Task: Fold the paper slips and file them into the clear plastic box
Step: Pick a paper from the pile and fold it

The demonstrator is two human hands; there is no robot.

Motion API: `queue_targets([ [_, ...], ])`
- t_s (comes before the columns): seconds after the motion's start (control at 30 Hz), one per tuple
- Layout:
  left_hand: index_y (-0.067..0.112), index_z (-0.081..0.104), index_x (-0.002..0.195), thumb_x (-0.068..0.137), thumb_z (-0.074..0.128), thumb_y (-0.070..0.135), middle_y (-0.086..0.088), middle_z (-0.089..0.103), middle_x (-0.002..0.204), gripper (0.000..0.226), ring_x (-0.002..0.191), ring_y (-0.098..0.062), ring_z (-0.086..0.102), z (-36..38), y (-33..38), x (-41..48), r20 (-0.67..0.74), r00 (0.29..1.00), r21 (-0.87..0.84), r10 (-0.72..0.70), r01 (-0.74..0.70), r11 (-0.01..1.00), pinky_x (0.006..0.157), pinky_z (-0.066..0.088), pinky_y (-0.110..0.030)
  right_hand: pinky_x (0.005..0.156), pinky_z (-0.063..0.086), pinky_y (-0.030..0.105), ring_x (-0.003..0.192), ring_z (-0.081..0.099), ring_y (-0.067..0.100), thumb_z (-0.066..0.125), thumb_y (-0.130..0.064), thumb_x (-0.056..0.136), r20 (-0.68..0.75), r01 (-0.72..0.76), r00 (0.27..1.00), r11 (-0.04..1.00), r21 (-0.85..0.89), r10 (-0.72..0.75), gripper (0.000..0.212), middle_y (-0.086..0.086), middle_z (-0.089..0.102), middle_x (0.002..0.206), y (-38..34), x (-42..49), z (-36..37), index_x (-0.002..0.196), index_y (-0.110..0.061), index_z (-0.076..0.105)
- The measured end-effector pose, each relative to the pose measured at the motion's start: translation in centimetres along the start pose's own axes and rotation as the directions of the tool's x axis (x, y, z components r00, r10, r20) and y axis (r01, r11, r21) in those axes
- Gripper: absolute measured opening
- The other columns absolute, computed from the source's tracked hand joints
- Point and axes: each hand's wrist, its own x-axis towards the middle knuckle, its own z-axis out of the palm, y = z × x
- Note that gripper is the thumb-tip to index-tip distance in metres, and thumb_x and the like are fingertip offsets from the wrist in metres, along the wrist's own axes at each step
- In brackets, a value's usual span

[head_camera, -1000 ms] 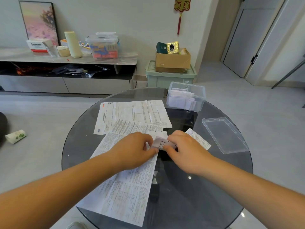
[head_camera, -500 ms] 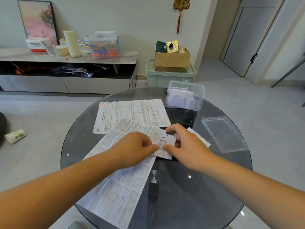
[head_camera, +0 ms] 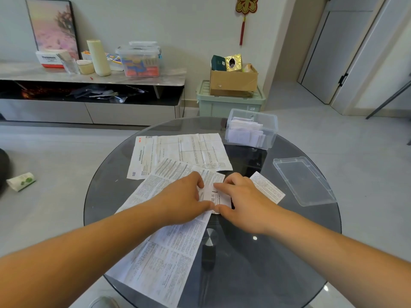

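Two hands meet at the middle of the round glass table (head_camera: 255,274), and I read the view from left to right. A long printed sheet (head_camera: 164,258) runs from the near rim up under the left forearm, and a wide creased sheet (head_camera: 184,152) lies flat beyond it, their edges overlapping. The left hand (head_camera: 184,203) rests on the long sheet with its fingers curled, thumb and forefinger nipping the left edge of a small folded slip (head_camera: 216,197). That slip lies low over the papers, printed side up, right between the hands. The right hand (head_camera: 242,203) grips its other edge, with the forefinger on the top corner and the thumb at the bottom one. Just past the right hand's knuckles I see a narrow leaflet (head_camera: 266,188) lying flat on the glass. Farther back and to the right stands the clear plastic box (head_camera: 273,132), open, with folded papers (head_camera: 244,133) upright inside. Its lid (head_camera: 304,181) lies apart near the table's right rim.
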Motion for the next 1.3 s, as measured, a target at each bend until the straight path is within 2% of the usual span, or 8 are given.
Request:
queue_targets([
  [0.33, 0.034, 0.053, 0.112, 0.088, 0.073, 0.041, 0.01, 0.06, 0.105, 0.032, 0.088, -0.014, 0.065, -0.3, 0.2, -0.4, 0.005, 1.0, 0.05, 0.031, -0.031, 0.998, 0.066, 0.048, -0.015, 0.091, 0.046, 0.031, 0.108, 0.05, 0.017, 0.083, -0.047, 0.075, 0.115, -0.073, 0.991, 0.997, 0.039, 0.069, 0.072, -0.005, 0.046, 0.119, -0.7, 0.2, -2.0, 0.136, -0.033, 0.048],
  [0.63, 0.034, 0.061, 0.116, 0.087, 0.071, 0.047, 0.013, 0.058, 0.1, 0.033, 0.083, -0.007, 0.059, -0.2, 0.3, -0.5, -0.011, 0.998, 0.096, 0.059, -0.058, 0.994, 0.077, 0.05, -0.018, 0.068, 0.048, 0.018, 0.088, 0.06, 0.006, 0.071, -0.02, 0.091, -0.071, -0.116, 0.986, 0.92, 0.375, 0.153, 0.022, -0.009, 0.059, 0.106, -0.6, 0.0, -0.9, 0.1, -0.031, 0.053],
  [0.73, 0.032, 0.063, 0.1, 0.087, 0.07, 0.048, 0.011, 0.063, 0.093, 0.022, 0.081, -0.007, 0.06, -0.7, 0.8, -0.1, 0.0, 0.997, -0.037, 0.076, -0.076, 0.996, 0.073, 0.049, -0.023, 0.066, 0.051, 0.024, 0.077, 0.064, 0.011, 0.074, -0.012, 0.087, -0.163, -0.113, 0.956, 0.817, 0.566, 0.245, 0.027, -0.004, 0.067, 0.09, 0.0, -0.5, -1.7, 0.1, -0.027, 0.057],
  [0.83, 0.024, 0.065, 0.1, 0.089, 0.075, 0.03, 0.003, 0.073, 0.09, 0.016, 0.08, -0.013, 0.071, -1.5, 2.3, 0.5, 0.018, 0.999, -0.381, 0.032, -0.022, 0.924, 0.07, 0.056, -0.023, 0.06, 0.046, 0.018, 0.082, 0.065, 0.013, 0.07, -0.008, 0.09, -0.217, -0.082, 0.935, 0.767, 0.636, 0.28, 0.035, -0.002, 0.064, 0.088, 0.6, -1.2, -3.0, 0.112, -0.032, 0.06],
  [0.93, 0.017, 0.065, 0.103, 0.087, 0.076, 0.016, -0.003, 0.075, 0.084, 0.019, 0.078, -0.017, 0.075, -1.7, 4.3, 1.9, 0.045, 0.998, -0.483, 0.039, -0.013, 0.876, 0.07, 0.061, -0.026, 0.059, 0.054, 0.025, 0.079, 0.066, 0.016, 0.065, -0.007, 0.091, -0.216, -0.089, 0.941, 0.805, 0.587, 0.261, 0.032, -0.004, 0.058, 0.084, 2.1, -2.1, -4.1, 0.106, -0.036, 0.064],
  [1.0, 0.02, 0.067, 0.101, 0.086, 0.077, 0.017, -0.002, 0.074, 0.086, 0.018, 0.08, -0.017, 0.074, -1.2, 5.5, 3.4, 0.019, 0.996, -0.399, 0.082, -0.067, 0.915, 0.075, 0.063, -0.032, 0.063, 0.059, 0.036, 0.07, 0.068, 0.019, 0.069, -0.011, 0.089, -0.214, -0.122, 0.938, 0.84, 0.529, 0.271, 0.023, -0.003, 0.06, 0.075, 3.3, -2.4, -4.6, 0.096, -0.032, 0.066],
  [1.17, 0.027, 0.069, 0.097, 0.084, 0.079, 0.022, 0.01, 0.07, 0.09, 0.017, 0.083, -0.012, 0.068, 0.4, 8.2, 6.9, -0.019, 0.981, -0.182, 0.192, -0.193, 0.964, 0.074, 0.06, -0.024, 0.057, 0.041, 0.026, 0.068, 0.059, 0.009, 0.083, -0.033, 0.079, -0.222, -0.259, 0.92, 0.925, 0.277, 0.324, 0.021, -0.009, 0.063, 0.075, 6.2, -2.5, -5.7, 0.089, -0.028, 0.065],
  [1.3, 0.027, 0.069, 0.097, 0.085, 0.079, 0.021, 0.01, 0.066, 0.092, 0.017, 0.083, -0.011, 0.064, 1.6, 9.1, 8.7, -0.007, 0.97, -0.077, 0.242, -0.241, 0.967, 0.072, 0.053, -0.018, 0.07, 0.054, 0.038, 0.083, 0.062, 0.015, 0.083, -0.039, 0.076, -0.177, -0.32, 0.926, 0.942, 0.104, 0.334, 0.026, -0.01, 0.065, 0.088, 7.0, -1.9, -5.8, 0.091, -0.027, 0.064],
])
